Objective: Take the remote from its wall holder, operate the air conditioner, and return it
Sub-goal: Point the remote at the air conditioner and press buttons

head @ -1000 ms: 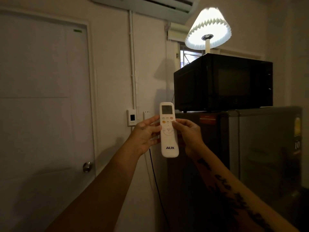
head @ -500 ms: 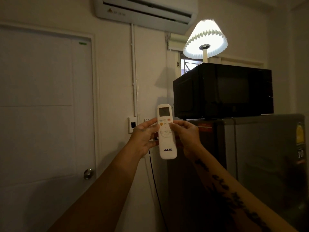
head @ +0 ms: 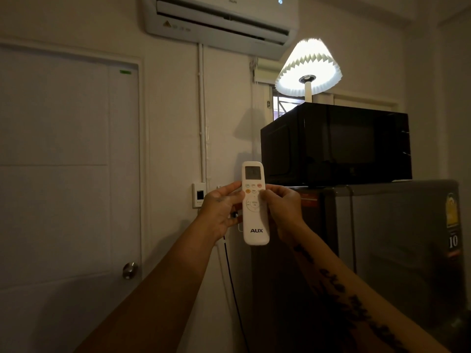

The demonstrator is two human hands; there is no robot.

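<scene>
Remote: smooth white plastic, slight sheen, grey glossy screen at its 12 o'clock end, small orange and white buttons that look rubbery. Air conditioner at 12 o'clock: white plastic casing, semi-gloss. Microwave at 2 o'clock: glossy black, dark door pane reflective like glass. Fridge at 4 o'clock: grey, satin finish like painted metal. Lamp shade: pleated, paper-like, matt, lit from within. Door at 9 o'clock: flat matt white panel; door knob shiny brushed metal. Wall: matt painted plaster. Cable: black, smooth.
</scene>
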